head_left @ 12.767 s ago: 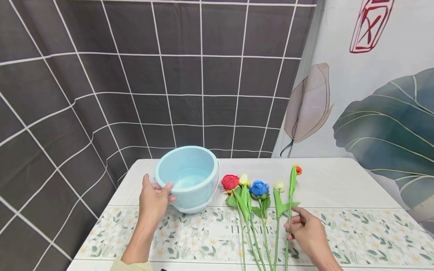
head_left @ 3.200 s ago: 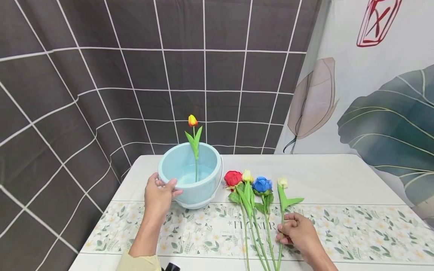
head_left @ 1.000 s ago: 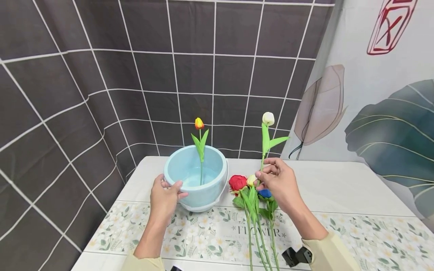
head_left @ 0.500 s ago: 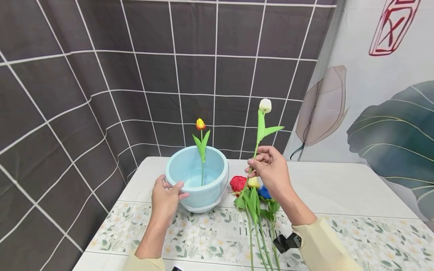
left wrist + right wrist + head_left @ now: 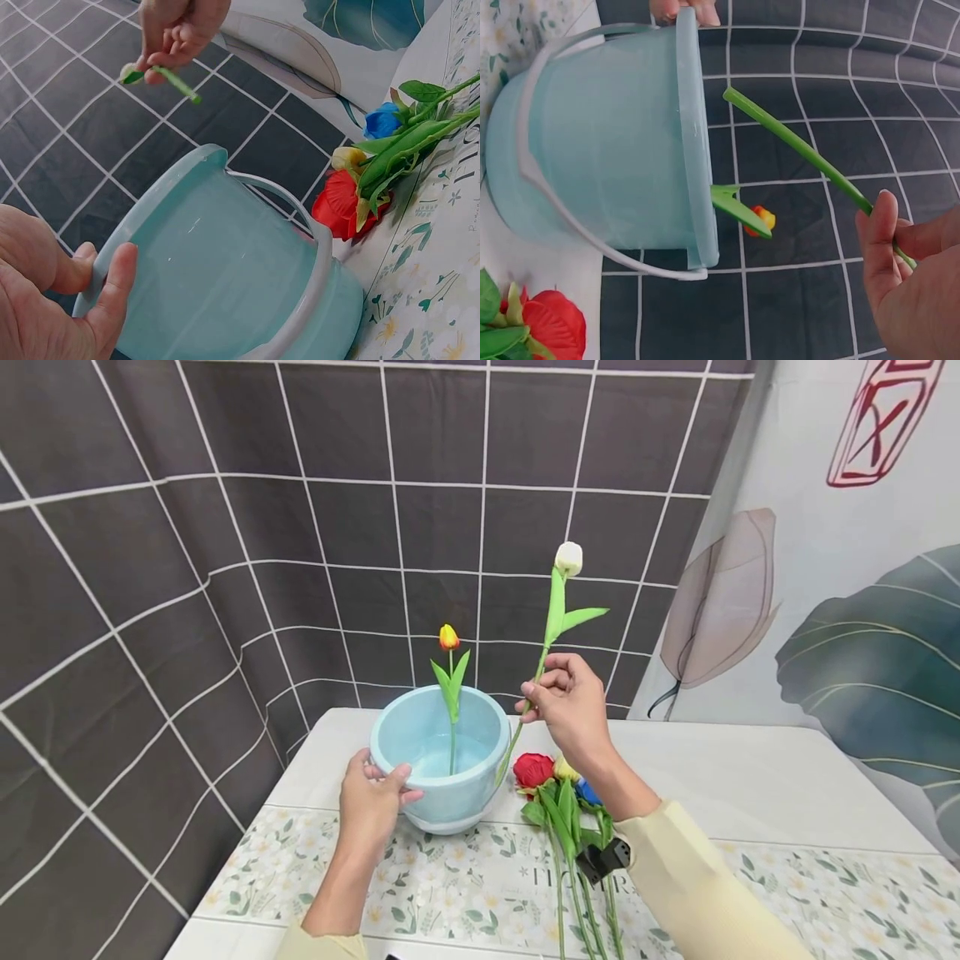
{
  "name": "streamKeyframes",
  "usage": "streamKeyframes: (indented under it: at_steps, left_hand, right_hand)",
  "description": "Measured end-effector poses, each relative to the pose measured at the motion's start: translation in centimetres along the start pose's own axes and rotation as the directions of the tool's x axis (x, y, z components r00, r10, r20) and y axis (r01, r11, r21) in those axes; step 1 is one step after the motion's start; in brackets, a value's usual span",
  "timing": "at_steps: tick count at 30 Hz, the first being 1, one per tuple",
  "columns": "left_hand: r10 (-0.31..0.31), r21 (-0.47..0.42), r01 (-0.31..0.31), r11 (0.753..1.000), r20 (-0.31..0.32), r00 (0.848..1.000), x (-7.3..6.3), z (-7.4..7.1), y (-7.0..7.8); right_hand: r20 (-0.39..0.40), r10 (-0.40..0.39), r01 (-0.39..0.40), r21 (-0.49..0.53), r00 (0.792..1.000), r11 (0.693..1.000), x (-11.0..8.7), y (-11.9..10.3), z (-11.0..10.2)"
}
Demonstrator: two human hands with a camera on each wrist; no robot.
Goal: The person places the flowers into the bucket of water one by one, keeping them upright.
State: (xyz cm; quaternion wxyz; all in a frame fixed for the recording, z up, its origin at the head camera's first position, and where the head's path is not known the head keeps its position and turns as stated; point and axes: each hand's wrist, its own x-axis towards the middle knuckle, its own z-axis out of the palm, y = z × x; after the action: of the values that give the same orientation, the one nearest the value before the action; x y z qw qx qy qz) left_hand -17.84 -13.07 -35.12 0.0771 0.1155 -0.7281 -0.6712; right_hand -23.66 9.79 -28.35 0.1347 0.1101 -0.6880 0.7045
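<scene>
My left hand (image 5: 372, 797) grips the near-left rim of a light blue bucket (image 5: 450, 802), thumb and fingers on either side of the wall. A red-and-yellow tulip (image 5: 449, 638) stands inside the bucket, its bloom above the rim. My right hand (image 5: 566, 702) pinches the stem of a white tulip (image 5: 569, 559), held up in the air to the right of the bucket. In the right wrist view the cut end of its green stem (image 5: 795, 142) points toward the bucket's mouth, apart from the rim.
On the table (image 5: 750, 768) right of the bucket lie a red flower (image 5: 533, 770), a yellow tulip (image 5: 566, 768) and a blue flower (image 5: 587, 792), stems toward the front. The bucket's pale handle (image 5: 315, 277) hangs down its side. A dark gridded cloth (image 5: 337, 527) rises behind.
The red-and-yellow tulip went from the table into the bucket. My right hand then picked up the white tulip, lifting it and moving left toward the bucket. My left hand stays on the rim.
</scene>
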Motion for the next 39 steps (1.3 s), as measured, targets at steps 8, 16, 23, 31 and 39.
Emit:
streamKeyframes:
  at_steps: [8,16,23,31,39]
  left_hand:
    - [0.007,0.003,-0.007,1.0,-0.004,1.0,0.1,0.0,-0.1]
    - [0.013,0.01,-0.013,1.0,-0.01,1.0,0.1,0.1,-0.2]
    - [0.015,0.01,-0.015,1.0,-0.016,1.0,0.1,0.1,-0.2]
    - [0.023,0.016,-0.023,1.0,-0.013,1.0,0.2,0.2,-0.3]
    - [0.02,0.014,-0.02,1.0,-0.018,1.0,0.2,0.1,-0.3]
  right_hand:
    - [-0.016,-0.025,0.026,0.059,1.0,0.998,0.8,0.0,1.5]
    - [-0.021,-0.043,0.044,0.069,0.999,0.997,1.3,0.5,2.5]
    - [0.002,-0.052,0.052,0.02,0.999,0.998,1.3,1.5,3.3]
    - [0.041,-0.025,0.028,-0.058,0.999,0.998,0.9,2.9,3.7]
    - [0.104,0.023,-0.008,-0.139,0.994,0.99,0.5,3.6,4.3]
